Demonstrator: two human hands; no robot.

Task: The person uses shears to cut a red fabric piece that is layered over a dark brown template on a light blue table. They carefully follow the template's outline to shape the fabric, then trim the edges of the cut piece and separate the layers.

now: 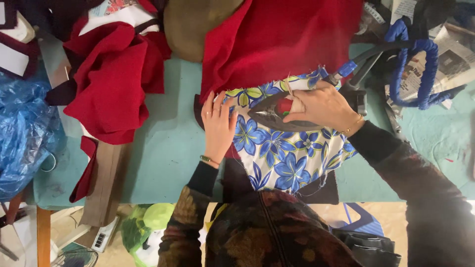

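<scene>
A white cloth with blue and yellow flowers (284,153) lies on the teal table (163,148) right in front of me. My left hand (217,126) rests flat on the cloth's left edge, fingers together, holding it down. My right hand (321,106) grips the handle of a dark, pointed flat iron (269,114) that sits on the cloth, tip pointing left toward my left hand. A dark piece of fabric (326,190) shows under the flowered cloth.
Red fabric (277,34) is heaped behind the cloth, and more red cloth (116,79) lies at the left. A blue plastic bag (22,133) sits far left. A blue-wrapped cord (410,64) and newspaper (445,64) lie at the right.
</scene>
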